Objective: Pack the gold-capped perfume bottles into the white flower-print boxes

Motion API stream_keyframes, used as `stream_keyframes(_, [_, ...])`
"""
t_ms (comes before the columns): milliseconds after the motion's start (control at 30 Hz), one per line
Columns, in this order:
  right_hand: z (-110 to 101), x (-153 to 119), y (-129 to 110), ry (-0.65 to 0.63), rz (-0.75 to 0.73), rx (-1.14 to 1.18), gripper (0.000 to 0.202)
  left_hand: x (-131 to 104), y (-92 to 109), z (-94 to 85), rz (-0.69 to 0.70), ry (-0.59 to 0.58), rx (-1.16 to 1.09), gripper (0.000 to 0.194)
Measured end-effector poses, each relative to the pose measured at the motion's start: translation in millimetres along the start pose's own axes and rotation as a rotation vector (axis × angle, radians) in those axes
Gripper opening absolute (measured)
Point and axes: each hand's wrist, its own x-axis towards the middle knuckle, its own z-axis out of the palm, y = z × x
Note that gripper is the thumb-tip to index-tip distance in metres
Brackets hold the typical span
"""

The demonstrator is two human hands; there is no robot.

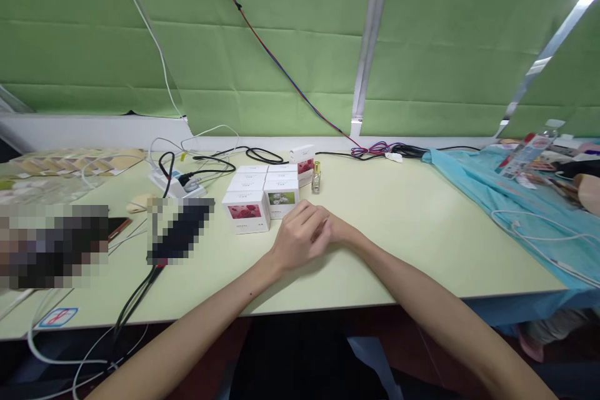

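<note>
The pale desk (412, 225) carries everything, and a blue sheet (504, 200) spreads over its right end, hanging past the near right corner. No handling seems under way: this looks like a pause, with both forearms coming in over the near edge to meet around the middle. Just beyond and to the left, white boxes (248, 219) stand close together in two files running back toward the far edge; the front one on the left shows red flowers, the front one on the right white blooms. The left hand (297, 237) lies over the right hand (335, 228), fingers curled loosely, and touches it; no object shows in its grip. The right hand is mostly covered, so I cannot tell how far its fingers are bent or whether it has hold of anything. Beyond the hands, toward the far edge, one more box with a red picture (305, 165) stands behind the right-hand file, and a small glass bottle with a gold cap (316, 178) stands upright just to its right. As I judge it, any reach from here calls for parting the hands first, then a light pinch for the bottle, kept off the boxes beside it
</note>
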Motion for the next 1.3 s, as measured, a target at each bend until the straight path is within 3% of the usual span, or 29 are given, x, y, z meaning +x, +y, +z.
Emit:
stream_keyframes(133, [-25,4,5,-0.12,0.049,0.11,0.017,15,4,-4.9,-0.252,-0.272,0.082,0.013])
stream_keyframes(233, [-34,5,13,0.013,0.106,0.093,0.01,28,0,2.8,-0.37,-0.412,0.095,0.014])
stream_keyframes(333, [-38,7,22,0.211,0.137,0.004,0.005,31,-12,22.4,-0.377,-0.417,0.112,0.016])
stream_keyframes(400, [-38,7,27,0.321,0.167,-0.031,0.007,25,-21,39.0,-0.303,-0.422,0.164,0.017])
stream_keyframes(533, [-36,7,30,0.396,0.256,0.024,0.012,1,-34,63.8,-0.15,-0.339,0.18,0.021])
stream_keyframes(700, [-29,12,34,0.527,0.284,0.0,0.017,-14,-34,64.2,-0.035,-0.212,0.097,0.017])
stream_keyframes(833, [-29,23,44,0.626,0.225,-0.172,0.019,-14,-30,59.6,0.014,-0.256,0.067,0.014])
stream_keyframes(1100, [-35,43,66,0.618,0.089,-0.273,0.042,-14,-32,60.3,-0.029,-0.324,0.02,0.017])
stream_keyframes(1300, [-35,47,76,0.461,0.054,-0.281,0.07,-10,-31,59.3,-0.121,-0.371,-0.049,0.019])
